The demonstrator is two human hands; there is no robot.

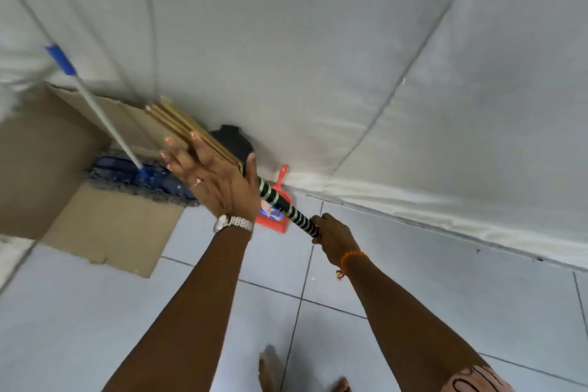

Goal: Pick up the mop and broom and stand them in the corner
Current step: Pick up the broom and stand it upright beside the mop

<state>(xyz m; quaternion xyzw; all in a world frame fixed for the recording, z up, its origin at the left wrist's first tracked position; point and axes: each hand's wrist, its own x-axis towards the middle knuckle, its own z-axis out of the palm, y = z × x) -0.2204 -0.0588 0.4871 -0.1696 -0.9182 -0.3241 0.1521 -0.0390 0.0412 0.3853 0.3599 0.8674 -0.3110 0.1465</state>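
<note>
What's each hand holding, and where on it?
Right hand is closed on the near end of the striped broom handle. Left hand is open, fingers spread, gripping nothing.

One mop [140, 173], one broom [288, 207], one red dustpan [275, 216]. One sheet of cardboard [105, 229] on the floor. Two hands: left hand [211, 180], right hand [334, 240]. One watch [234, 223], one ring [197, 182], one orange wristband [351, 256].

Pale tiled floor [413, 280], white fabric-draped wall [286, 41], flattened cardboard [105, 226]
</note>
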